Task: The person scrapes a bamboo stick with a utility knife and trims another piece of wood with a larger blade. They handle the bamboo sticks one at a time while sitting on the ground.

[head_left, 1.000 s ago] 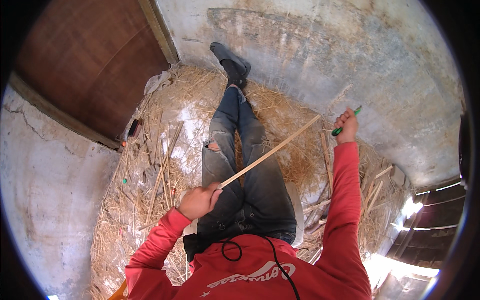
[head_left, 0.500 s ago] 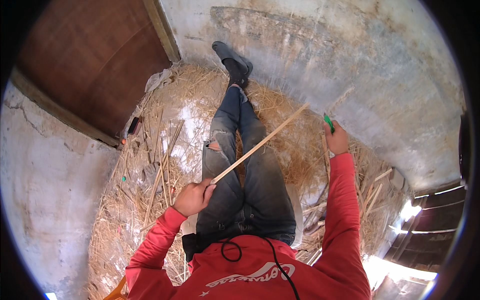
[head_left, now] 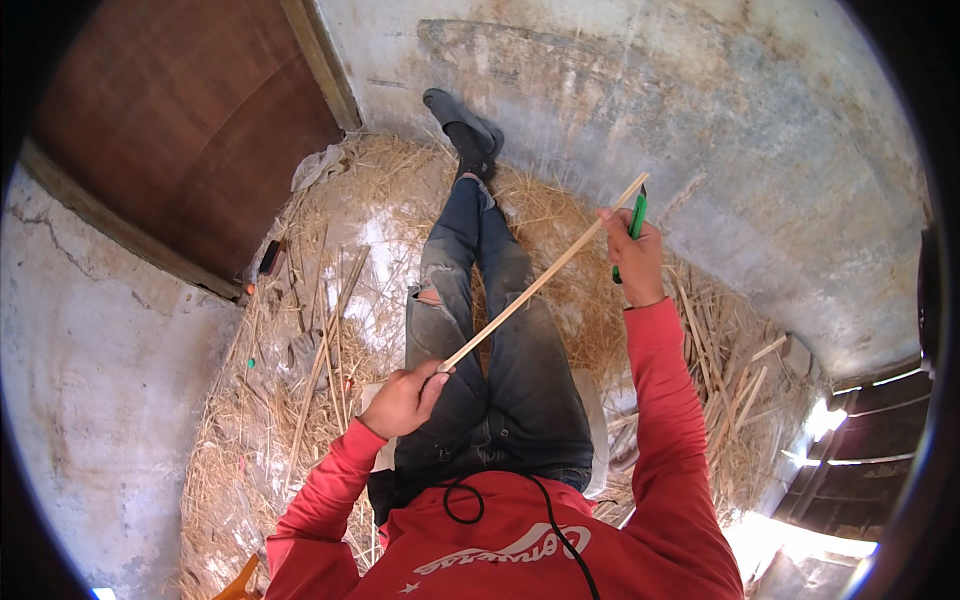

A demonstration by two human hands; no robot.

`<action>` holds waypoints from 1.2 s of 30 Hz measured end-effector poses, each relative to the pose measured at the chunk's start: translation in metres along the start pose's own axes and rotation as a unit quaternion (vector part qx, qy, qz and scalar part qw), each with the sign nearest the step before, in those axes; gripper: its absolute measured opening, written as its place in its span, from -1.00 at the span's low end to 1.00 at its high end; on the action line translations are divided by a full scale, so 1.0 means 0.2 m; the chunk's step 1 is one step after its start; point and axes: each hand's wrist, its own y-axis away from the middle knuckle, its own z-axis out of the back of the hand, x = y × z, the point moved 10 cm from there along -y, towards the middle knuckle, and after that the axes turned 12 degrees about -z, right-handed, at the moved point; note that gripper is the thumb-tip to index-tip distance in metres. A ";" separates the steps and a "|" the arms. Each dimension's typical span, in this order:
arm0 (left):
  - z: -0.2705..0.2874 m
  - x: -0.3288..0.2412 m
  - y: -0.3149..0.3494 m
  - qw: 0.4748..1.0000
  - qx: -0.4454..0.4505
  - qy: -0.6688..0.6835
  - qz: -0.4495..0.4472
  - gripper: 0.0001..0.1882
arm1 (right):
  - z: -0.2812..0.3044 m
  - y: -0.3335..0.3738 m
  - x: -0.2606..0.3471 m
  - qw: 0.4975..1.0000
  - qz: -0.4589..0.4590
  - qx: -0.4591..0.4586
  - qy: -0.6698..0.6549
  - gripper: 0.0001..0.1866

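I'm gripping a wooden strip (head_left: 545,275) that is looking bare, matt and fairly smooth, and a green cutter (head_left: 637,216) that is looking like smooth plastic. My red top (head_left: 480,555) is showing soft cloth with a faint sheen — my jeans (head_left: 437,335) are looking like worn, matt denim. Straw (head_left: 590,320) is looking dry and rough — the wall (head_left: 700,100) is showing stained, patchy plaster.

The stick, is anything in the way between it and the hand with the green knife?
Nothing I can see. The right hand seems to touch the stick near its far end; the green knife is in that hand, beside the stick.
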 end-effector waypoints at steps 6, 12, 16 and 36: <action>0.01 0.17 0.18 0.991 0.097 0.035 0.089 -0.68 | -0.10 0.11 -0.21 0.994 -0.010 0.029 0.104 -0.66; 0.20 0.42 0.64 0.985 0.087 -0.061 0.137 -0.65 | -0.30 0.37 -0.62 0.983 -0.109 0.090 0.115 -0.64; 0.26 0.48 0.90 0.980 0.097 -0.063 0.163 -0.66 | -0.48 0.46 -0.83 0.961 -0.190 0.160 0.123 -0.62; 0.14 0.62 1.07 0.980 0.078 -0.077 0.169 -0.65 | -0.81 0.52 -0.86 0.883 -0.083 0.079 0.454 -0.53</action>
